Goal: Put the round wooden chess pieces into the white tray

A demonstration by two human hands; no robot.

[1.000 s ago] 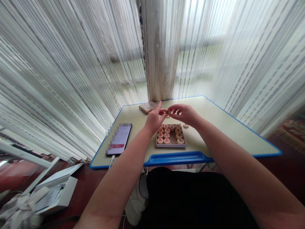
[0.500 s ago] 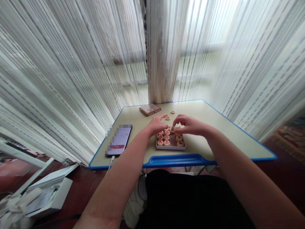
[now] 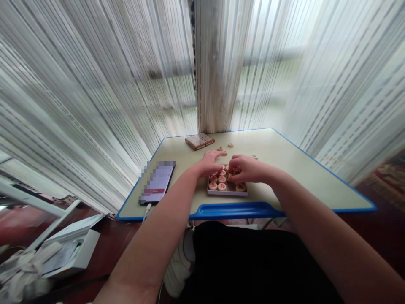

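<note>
A shallow box tray [image 3: 228,193] holds several round Chinese chess pieces [image 3: 222,186], with red characters on the left and black ones on the right. Over the tray's middle, my right hand [image 3: 245,168] pinches a Chinese chess piece [image 3: 229,177] at its fingertips. My left hand [image 3: 210,162] hovers by the tray's back left corner, fingers apart, holding nothing I can see. Its thumb is close to the red pieces. Both hands hide the back of the tray. Beyond the hands lie loose pieces, one at the back [image 3: 230,145] and another right of my right hand [image 3: 254,157].
A patterned box lid [image 3: 200,141] lies at the table's back left. A phone [image 3: 158,181] with a white cable rests on the left. The table [image 3: 300,177] has a blue edge and a blue pen trough [image 3: 234,210] in front. Curtains hang behind.
My right hand has come down and toward me into the tray, its fingers closing on a piece. My left hand stays nearly in place. The view has shifted slightly.
</note>
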